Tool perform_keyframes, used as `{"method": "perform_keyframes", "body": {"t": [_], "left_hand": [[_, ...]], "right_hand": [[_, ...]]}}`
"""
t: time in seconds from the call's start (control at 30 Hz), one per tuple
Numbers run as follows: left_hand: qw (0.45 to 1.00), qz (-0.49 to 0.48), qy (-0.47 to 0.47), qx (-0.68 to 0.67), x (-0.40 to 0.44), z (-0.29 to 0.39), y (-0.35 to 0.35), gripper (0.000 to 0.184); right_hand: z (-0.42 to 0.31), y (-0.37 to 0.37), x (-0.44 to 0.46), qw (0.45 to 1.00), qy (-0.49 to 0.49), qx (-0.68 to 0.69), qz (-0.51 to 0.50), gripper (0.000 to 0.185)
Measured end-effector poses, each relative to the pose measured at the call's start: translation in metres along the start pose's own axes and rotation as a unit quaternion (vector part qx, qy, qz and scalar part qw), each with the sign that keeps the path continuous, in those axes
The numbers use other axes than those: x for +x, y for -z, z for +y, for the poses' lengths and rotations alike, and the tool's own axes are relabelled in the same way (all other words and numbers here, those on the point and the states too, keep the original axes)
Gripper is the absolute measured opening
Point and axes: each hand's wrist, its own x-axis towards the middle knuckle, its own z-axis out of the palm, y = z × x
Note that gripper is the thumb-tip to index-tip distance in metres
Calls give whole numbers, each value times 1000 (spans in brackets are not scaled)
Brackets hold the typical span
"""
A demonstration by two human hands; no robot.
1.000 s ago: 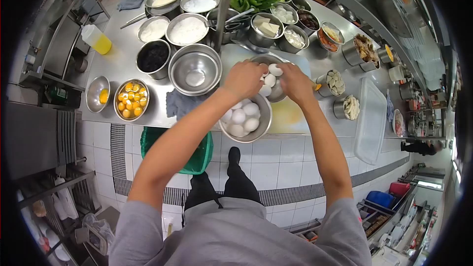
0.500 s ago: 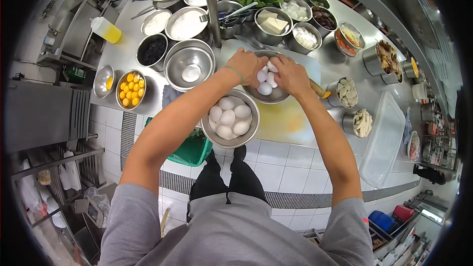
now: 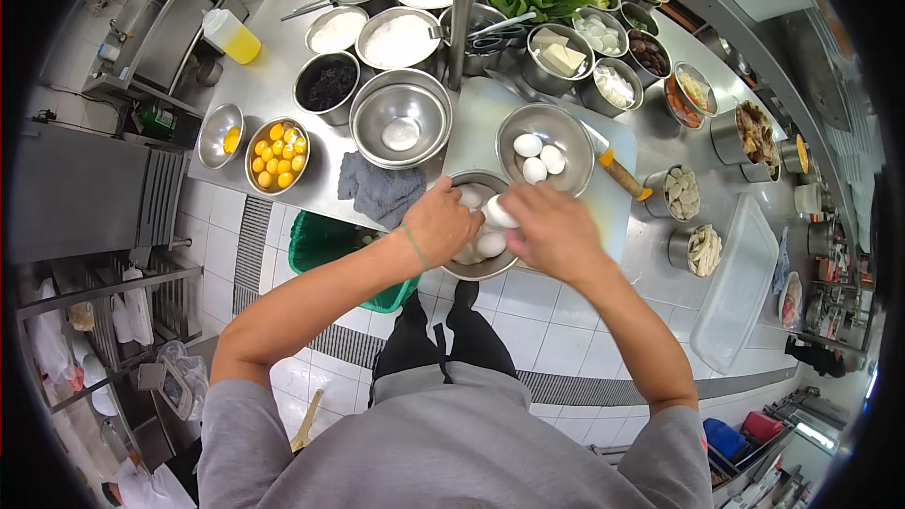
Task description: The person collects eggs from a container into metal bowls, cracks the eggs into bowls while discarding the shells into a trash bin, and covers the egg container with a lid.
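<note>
My right hand [image 3: 556, 234], slightly blurred, is closed around a white egg [image 3: 501, 211] above the near metal bowl [image 3: 483, 271]. My left hand [image 3: 441, 223] reaches over the same bowl's left side with its fingers curled; what they grip is hidden. More white eggs [image 3: 490, 244] lie in this bowl, partly covered by both hands. Just behind it, on the white cutting board [image 3: 481, 123], a second metal bowl [image 3: 577, 137] contains several white eggs [image 3: 528, 145].
A yellow-handled knife [image 3: 622, 175] lies right of the far bowl. At left stand a bowl of yolks [image 3: 279, 156], nested bowls [image 3: 401, 106] and a grey cloth [image 3: 382, 188]. A green basket [image 3: 325, 250] sits below the counter edge. Ingredient containers [image 3: 558, 57] line the back.
Both hands have moved from the far bowl to the near bowl. Fewer eggs show in the far bowl. The view has shifted slightly, and the grey cloth shows more fully.
</note>
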Motion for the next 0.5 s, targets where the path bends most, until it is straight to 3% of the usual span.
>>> {"method": "perform_keyframes", "body": {"t": [0.07,0.13,0.23,0.37,0.43,0.5], "left_hand": [[999,-25,1,21,1,0,-3,31],[999,20,7,49,-4,1,-3,18],[996,78,5,50,-12,-3,-4,12],[993,115,22,12,-10,-8,11,11],[975,170,84,-119,4,-17,21,14],[959,202,108,-165,36,-26,29,24]], "right_hand": [[-8,-25,2,996,18,-65,-51,32],[-12,-45,3,975,2,-204,-87,20],[-20,-64,7,960,-19,-261,-103,19],[-16,-59,7,970,-19,-229,-82,16],[-8,-31,2,996,-43,-45,57,14],[17,-16,-2,986,-146,-23,79,15]]}}
